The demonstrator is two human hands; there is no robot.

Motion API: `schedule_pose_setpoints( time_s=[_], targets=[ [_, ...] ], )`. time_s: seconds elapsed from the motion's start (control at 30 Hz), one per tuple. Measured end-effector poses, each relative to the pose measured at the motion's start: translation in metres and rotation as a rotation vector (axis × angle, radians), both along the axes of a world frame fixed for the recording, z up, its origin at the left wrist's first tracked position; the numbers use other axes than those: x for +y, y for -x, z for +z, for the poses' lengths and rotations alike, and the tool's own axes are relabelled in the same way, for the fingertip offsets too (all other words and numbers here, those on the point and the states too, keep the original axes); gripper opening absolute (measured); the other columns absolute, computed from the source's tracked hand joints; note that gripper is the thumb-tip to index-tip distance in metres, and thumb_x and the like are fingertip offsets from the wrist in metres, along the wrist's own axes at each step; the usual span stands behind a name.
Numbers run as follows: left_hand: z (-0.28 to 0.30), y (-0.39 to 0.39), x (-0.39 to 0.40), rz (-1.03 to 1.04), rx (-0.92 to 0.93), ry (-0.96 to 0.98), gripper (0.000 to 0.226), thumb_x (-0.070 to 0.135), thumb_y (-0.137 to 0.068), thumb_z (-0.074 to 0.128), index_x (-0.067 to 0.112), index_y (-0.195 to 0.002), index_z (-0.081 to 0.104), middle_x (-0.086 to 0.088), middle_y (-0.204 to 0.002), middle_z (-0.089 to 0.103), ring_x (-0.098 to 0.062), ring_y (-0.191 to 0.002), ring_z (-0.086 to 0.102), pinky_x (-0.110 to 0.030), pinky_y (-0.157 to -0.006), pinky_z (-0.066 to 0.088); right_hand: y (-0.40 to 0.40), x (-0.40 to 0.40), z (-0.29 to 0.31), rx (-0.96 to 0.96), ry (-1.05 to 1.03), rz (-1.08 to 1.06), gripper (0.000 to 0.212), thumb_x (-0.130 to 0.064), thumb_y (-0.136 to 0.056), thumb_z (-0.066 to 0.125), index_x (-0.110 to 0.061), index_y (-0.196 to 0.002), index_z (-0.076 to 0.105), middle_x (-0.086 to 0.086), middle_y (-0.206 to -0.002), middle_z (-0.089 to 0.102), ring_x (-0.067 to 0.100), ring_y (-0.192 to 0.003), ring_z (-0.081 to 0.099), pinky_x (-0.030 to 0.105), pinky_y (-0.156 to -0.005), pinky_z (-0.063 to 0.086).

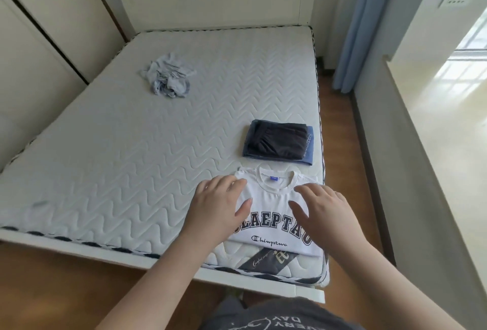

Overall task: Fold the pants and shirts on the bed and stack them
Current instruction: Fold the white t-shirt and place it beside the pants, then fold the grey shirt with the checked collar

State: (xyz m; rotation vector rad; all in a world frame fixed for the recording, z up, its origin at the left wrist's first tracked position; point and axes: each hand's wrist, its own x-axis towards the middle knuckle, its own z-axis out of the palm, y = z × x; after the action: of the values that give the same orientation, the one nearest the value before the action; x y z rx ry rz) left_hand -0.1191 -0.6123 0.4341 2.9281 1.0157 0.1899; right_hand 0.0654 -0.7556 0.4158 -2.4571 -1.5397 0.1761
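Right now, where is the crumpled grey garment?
In the head view, the crumpled grey garment lies unfolded on the mattress, far left, well apart from the dark folded stack.

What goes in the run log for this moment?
hands: both open over white shirt | folded: dark pants | unfolded: grey clothes

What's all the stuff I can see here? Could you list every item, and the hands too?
white T-shirt: one, white with dark lettering, folded at the bed's near right corner
folded pants: two, black on top of blue, stacked just beyond the T-shirt
crumpled garment: one, light grey, far left of the mattress
mattress: one, white quilted
curtain: one, blue, right of the bed
left hand: open, fingers spread over the T-shirt
right hand: open, likewise
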Motion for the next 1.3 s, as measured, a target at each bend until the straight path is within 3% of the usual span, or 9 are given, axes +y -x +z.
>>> schedule_pose_setpoints(
  time_s=[0.13, 0.37, 0.5, 0.63, 0.9, 1.0, 1.3],
  targets=[
    [0.013, 0.008, -0.012, 0.069, -0.021, -0.051, 0.051, 0.048, -0.088, 0.038, 0.019, -0.118, 0.068, 0.002, -0.112, 0.066, -0.021, -0.105, 0.063, -0.040, -0.088, 0.048, -0.004, 0.008, 0.010, -0.013, -0.017, 0.088, 0.039, -0.047, -0.097, 0.048, -0.023, -0.126, 0.059, -0.005, -0.123, 0.062, 0.023, -0.113, 0.058, 0.036, -0.095, 0.042],
    [0.027, 0.049, -0.023, 0.164, -0.061, -0.124, 0.047, 0.045, -0.090, 0.042, 0.017, -0.120, 0.067, -0.001, -0.114, 0.065, -0.025, -0.106, 0.063, -0.042, -0.088, 0.051, 0.021, 0.031, 0.030, -0.062, -0.065, 0.275, 0.039, -0.046, -0.097, 0.048, -0.021, -0.123, 0.062, -0.004, -0.123, 0.062, 0.023, -0.112, 0.057, 0.036, -0.096, 0.043],
    [0.040, 0.086, -0.033, 0.219, -0.128, -0.153, 0.046, 0.042, -0.091, 0.044, 0.016, -0.122, 0.066, -0.001, -0.114, 0.066, -0.024, -0.103, 0.064, -0.041, -0.084, 0.051, 0.055, 0.033, 0.043, -0.067, -0.154, 0.337, 0.039, -0.038, -0.090, 0.066, -0.016, -0.122, 0.065, 0.000, -0.115, 0.068, 0.027, -0.103, 0.064, 0.040, -0.088, 0.050],
    [0.051, 0.134, -0.050, 0.304, -0.154, -0.167, 0.044, 0.039, -0.093, 0.044, 0.016, -0.123, 0.065, 0.000, -0.114, 0.066, -0.022, -0.104, 0.064, -0.041, -0.083, 0.052, 0.102, 0.032, 0.055, -0.111, -0.300, 0.435, 0.038, -0.029, -0.080, 0.078, -0.013, -0.113, 0.070, 0.002, -0.105, 0.071, 0.028, -0.093, 0.068, 0.041, -0.078, 0.055],
    [0.048, 0.277, -0.106, 0.512, -0.154, -0.181, 0.041, 0.043, -0.094, 0.046, 0.019, -0.121, 0.064, 0.004, -0.106, 0.065, -0.019, -0.098, 0.063, -0.040, -0.080, 0.052, 0.232, 0.037, 0.061, -0.104, -0.395, 0.664, 0.029, -0.029, -0.079, 0.080, -0.014, -0.103, 0.074, 0.001, -0.103, 0.072, 0.025, -0.092, 0.070, 0.038, -0.078, 0.056],
    [0.040, 0.332, -0.121, 0.592, -0.134, -0.196, 0.036, 0.041, -0.093, 0.048, 0.019, -0.116, 0.065, 0.006, -0.101, 0.063, -0.017, -0.094, 0.063, -0.038, -0.078, 0.052, 0.282, 0.039, 0.059, -0.092, -0.390, 0.742, 0.032, -0.033, -0.083, 0.068, -0.015, -0.109, 0.072, -0.002, -0.104, 0.071, 0.023, -0.093, 0.069, 0.036, -0.078, 0.056],
    [0.032, 0.409, -0.154, 0.826, -0.062, -0.110, 0.036, 0.043, -0.095, 0.051, 0.019, -0.117, 0.067, 0.001, -0.113, 0.067, -0.019, -0.106, 0.063, -0.040, -0.092, 0.052, 0.382, 0.042, 0.044, -0.097, -0.296, 0.972, 0.032, -0.037, -0.086, 0.071, -0.017, -0.110, 0.071, -0.001, -0.108, 0.070, 0.022, -0.098, 0.068, 0.038, -0.082, 0.055]
  ],
)
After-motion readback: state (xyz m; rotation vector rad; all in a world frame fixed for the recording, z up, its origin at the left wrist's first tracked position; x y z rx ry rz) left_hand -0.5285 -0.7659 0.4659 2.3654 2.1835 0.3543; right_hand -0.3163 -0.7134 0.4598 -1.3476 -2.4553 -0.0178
